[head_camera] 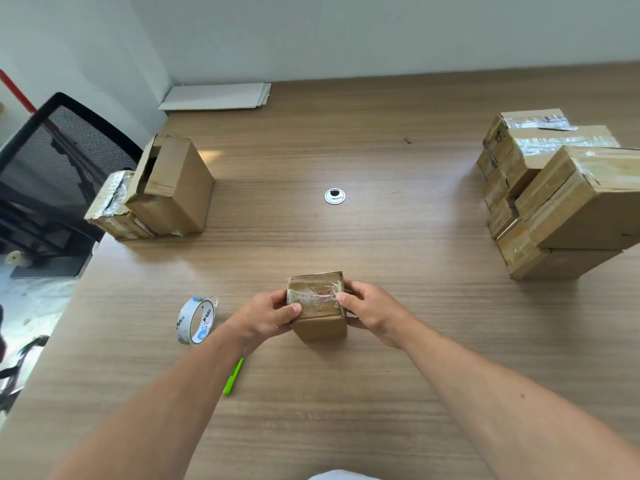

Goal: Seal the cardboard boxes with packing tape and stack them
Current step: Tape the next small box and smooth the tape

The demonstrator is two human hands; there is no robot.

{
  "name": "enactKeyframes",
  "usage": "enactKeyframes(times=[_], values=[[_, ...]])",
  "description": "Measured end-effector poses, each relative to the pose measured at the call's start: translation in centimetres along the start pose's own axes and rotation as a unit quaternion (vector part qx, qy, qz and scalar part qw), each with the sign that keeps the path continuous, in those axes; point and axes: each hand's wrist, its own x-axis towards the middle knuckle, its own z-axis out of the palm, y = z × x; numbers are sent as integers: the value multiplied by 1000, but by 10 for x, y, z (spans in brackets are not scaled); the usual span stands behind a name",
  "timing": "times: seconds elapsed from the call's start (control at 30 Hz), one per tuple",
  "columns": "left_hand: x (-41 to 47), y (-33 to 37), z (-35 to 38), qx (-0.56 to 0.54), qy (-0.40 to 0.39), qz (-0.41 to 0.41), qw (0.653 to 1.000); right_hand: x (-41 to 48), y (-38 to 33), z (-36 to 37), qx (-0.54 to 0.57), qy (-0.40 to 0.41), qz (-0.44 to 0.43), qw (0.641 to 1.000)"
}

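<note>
A small cardboard box (320, 325) with clear tape across its top stands on the wooden table (346, 393) in front of me. My left hand (268, 315) grips its left side with the thumb on the taped top. My right hand (372, 311) grips its right side, thumb at the top edge. A roll of clear packing tape (195, 320) stands on its edge to the left of my left hand. At the right edge a stack of several taped boxes (561, 195) rises. At the left sit two boxes (166, 188), the taller with loose flaps.
A green pen (232, 376) lies under my left forearm. A round metal cable grommet (335, 196) sits mid-table. Flat white sheets (218, 95) lie at the far left corner. A black mesh chair (52, 161) stands beyond the table's left edge.
</note>
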Motion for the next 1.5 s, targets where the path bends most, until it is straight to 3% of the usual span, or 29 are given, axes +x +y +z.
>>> enactKeyframes(times=[0.23, 0.37, 0.53, 0.73, 0.9, 1.1, 1.23, 1.4, 1.5], values=[[10, 14, 2, 136, 53, -4, 989, 4, -4, 6, -93, 67, 3, 993], [18, 16, 6, 161, 89, -20, 983, 5, -13, 9, -110, 100, 19, 989], [17, 19, 14, 320, 132, 18, 938, 8, -28, 14, -138, 135, 47, 980], [18, 16, 14, 338, 153, 16, 929, 15, -43, 15, -155, 123, 72, 978], [19, 11, 12, 307, 146, 16, 940, 16, -37, 18, -174, 133, 47, 974], [15, 13, 10, 274, 104, 33, 955, 15, -29, 7, -121, 81, 16, 989], [11, 10, 10, 101, 70, 2, 992, 12, -25, 4, -86, 56, 18, 995], [5, 11, 12, 4, 104, -19, 994, 4, -18, 2, -11, 57, 34, 998], [-2, 9, 9, -45, 85, -7, 995, -1, -9, -8, -20, 112, 28, 993]])
